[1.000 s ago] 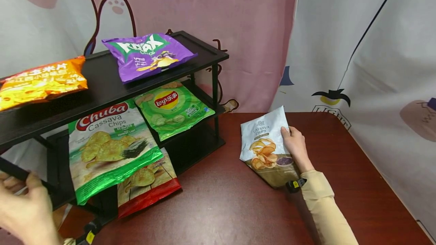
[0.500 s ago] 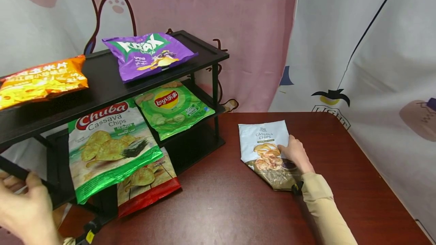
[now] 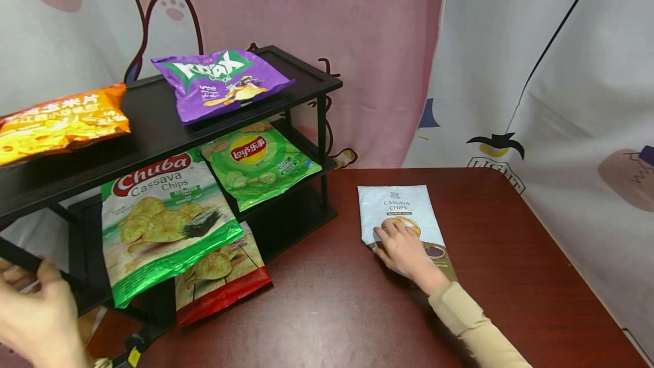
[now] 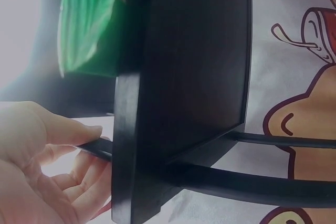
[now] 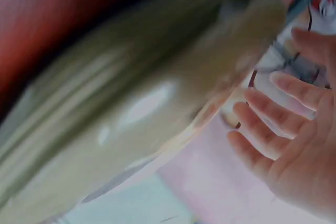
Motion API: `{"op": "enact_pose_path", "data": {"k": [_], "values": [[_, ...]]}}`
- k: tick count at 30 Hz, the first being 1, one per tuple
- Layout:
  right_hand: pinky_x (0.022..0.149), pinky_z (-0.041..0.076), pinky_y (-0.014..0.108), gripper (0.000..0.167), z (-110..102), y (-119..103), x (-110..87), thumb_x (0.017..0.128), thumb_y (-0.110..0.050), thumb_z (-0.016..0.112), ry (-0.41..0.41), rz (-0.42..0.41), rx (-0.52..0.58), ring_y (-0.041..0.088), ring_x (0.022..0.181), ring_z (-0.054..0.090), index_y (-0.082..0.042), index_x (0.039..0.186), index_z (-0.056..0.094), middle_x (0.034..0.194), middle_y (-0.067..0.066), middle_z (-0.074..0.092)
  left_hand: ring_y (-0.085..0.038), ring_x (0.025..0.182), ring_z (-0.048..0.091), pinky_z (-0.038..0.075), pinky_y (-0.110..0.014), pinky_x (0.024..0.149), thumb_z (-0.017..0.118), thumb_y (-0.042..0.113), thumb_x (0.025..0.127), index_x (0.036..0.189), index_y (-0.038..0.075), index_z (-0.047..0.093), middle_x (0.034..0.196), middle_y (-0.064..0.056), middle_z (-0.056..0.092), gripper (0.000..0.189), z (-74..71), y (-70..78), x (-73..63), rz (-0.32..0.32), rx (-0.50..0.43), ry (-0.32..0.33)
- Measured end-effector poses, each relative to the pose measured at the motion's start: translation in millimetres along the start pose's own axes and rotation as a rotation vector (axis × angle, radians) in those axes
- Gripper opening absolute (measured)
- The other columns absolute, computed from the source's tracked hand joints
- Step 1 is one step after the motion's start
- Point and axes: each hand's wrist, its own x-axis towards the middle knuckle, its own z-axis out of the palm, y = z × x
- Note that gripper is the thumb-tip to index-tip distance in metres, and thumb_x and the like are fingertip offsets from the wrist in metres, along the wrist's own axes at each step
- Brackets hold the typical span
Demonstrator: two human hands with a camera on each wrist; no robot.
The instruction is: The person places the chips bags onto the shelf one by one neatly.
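Note:
A white and brown bag of cassava chips (image 3: 401,203) lies flat on the brown table. Over its lower half is my right hand (image 3: 409,251), overlapping it in the head view. The right wrist view has this hand (image 5: 294,129) with its fingers spread and nothing in them, beside the blurred bag (image 5: 131,93). At the far left, my left hand (image 3: 38,311) grips a post of the black shelf rack (image 3: 153,112). Up close in the left wrist view, the left thumb and fingers (image 4: 58,161) curl round that thin black post (image 4: 97,148).
On the rack's top lie an orange chip bag (image 3: 66,121) and a purple chip bag (image 3: 219,81). Below are a green Lay's bag (image 3: 260,163) and a Chuba cassava chip bag (image 3: 168,217). A red-edged bag (image 3: 222,274) juts from the bottom level over the table (image 3: 317,311).
The cassava chip bag was tilted up in my right hand, then laid flat on the table. My right hand has let go of its right edge and moved left over it. The left hand stays put.

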Motion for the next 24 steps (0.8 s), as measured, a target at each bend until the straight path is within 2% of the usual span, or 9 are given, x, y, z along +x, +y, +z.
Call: {"op": "enact_pose_path", "data": {"k": [4, 8, 11, 15, 19, 22, 24], "values": [[0.067, 0.047, 0.043, 0.047, 4, -14, -3.6, 0.071, -0.041, 0.077, -0.012, -0.049, -0.108, 0.031, 0.090, 0.056, -0.009, 0.101, 0.061, 0.103, 0.015, 0.056, 0.027, 0.069, 0.034, 0.031, -0.002, 0.073, 0.054, 0.031, 0.089, 0.112, 0.043, 0.053, 0.077, 0.043, 0.037, 0.025, 0.9, -1.5, 1.3, -0.003, 0.001, 0.001], [0.056, 0.047, 0.039, 0.041, 8, -17, -2.5, 0.065, -0.028, 0.082, 0.033, -0.051, -0.159, 0.031, 0.082, 0.055, -0.008, 0.090, 0.058, 0.097, 0.016, 0.056, 0.027, 0.070, 0.033, 0.030, -0.002, 0.076, 0.054, 0.031, 0.089, 0.111, 0.043, 0.053, 0.078, 0.043, 0.035, 0.025, 1.2, -0.7, 0.4, 0.009, 0.004, 0.009], [0.050, 0.047, 0.038, 0.033, 8, -17, 0.3, 0.063, -0.020, 0.081, 0.057, -0.057, -0.154, 0.030, 0.077, 0.057, -0.005, 0.082, 0.058, 0.087, 0.014, 0.058, 0.027, 0.071, 0.032, 0.031, -0.002, 0.076, 0.054, 0.031, 0.090, 0.113, 0.042, 0.054, 0.079, 0.042, 0.035, 0.026, 1.5, -0.8, -0.3, 0.016, 0.011, 0.011], [0.047, 0.046, 0.040, 0.024, -4, -9, 7.5, 0.067, -0.012, 0.075, 0.021, -0.024, -0.037, 0.029, 0.067, 0.058, -0.005, 0.071, 0.053, 0.074, 0.009, 0.055, 0.027, 0.071, 0.032, 0.032, -0.001, 0.076, 0.054, 0.031, 0.090, 0.113, 0.041, 0.054, 0.079, 0.042, 0.034, 0.026, 1.9, -1.8, -0.4, 0.016, 0.019, 0.011], [0.050, 0.044, 0.039, 0.016, -23, 6, 19.9, 0.073, -0.006, 0.068, -0.012, 0.024, 0.171, 0.023, 0.059, 0.057, -0.008, 0.066, 0.053, 0.065, 0.003, 0.055, 0.028, 0.070, 0.031, 0.030, -0.001, 0.077, 0.053, 0.031, 0.090, 0.113, 0.041, 0.054, 0.079, 0.043, 0.033, 0.025, 1.6, -1.4, -0.7, 0.015, 0.024, 0.017], [0.056, 0.044, 0.031, 0.012, -36, 17, 28.7, 0.079, -0.006, 0.066, -0.052, 0.081, 0.335, 0.012, 0.058, 0.053, -0.009, 0.068, 0.061, 0.067, 0.001, 0.063, 0.028, 0.070, 0.032, 0.030, -0.001, 0.078, 0.053, 0.030, 0.090, 0.112, 0.042, 0.053, 0.078, 0.043, 0.034, 0.025, 1.1, -0.4, -1.0, 0.011, 0.009, 0.019], [0.055, 0.043, 0.027, 0.011, -42, 21, 32.5, 0.082, -0.009, 0.065, -0.089, 0.141, 0.428, 0.008, 0.058, 0.049, -0.010, 0.072, 0.065, 0.072, 0.001, 0.067, 0.027, 0.070, 0.032, 0.030, -0.001, 0.077, 0.053, 0.030, 0.090, 0.112, 0.043, 0.053, 0.078, 0.043, 0.034, 0.025, 1.0, 0.2, -1.4, 0.014, 0.009, 0.020]]}}
